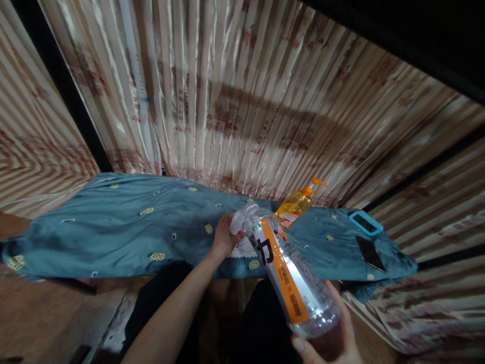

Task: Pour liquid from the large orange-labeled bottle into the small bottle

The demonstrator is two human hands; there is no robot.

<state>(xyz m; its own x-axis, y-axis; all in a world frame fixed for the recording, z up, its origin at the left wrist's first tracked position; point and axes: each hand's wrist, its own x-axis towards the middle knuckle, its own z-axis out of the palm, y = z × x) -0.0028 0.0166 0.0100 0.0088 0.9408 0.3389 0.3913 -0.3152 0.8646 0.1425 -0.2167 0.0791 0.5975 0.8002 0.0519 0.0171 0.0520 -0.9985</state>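
Large bottle (pixel 286 275) raised, tabletop (pixel 125 230) beyond and beneath it: the right hand (pixel 341 339) grips its base; the left hand (pixel 224 236) is closed around a small translucent item (pixel 237 222) beside its neck. Beyond it stands a pump bottle (pixel 294 205). Lifting appears done, setting down not yet.

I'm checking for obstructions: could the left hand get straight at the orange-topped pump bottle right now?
Probably not: the clear bottle, held by the right hand, appears to slant between the left hand and the pump bottle, and the left hand seems busy with a whitish item.
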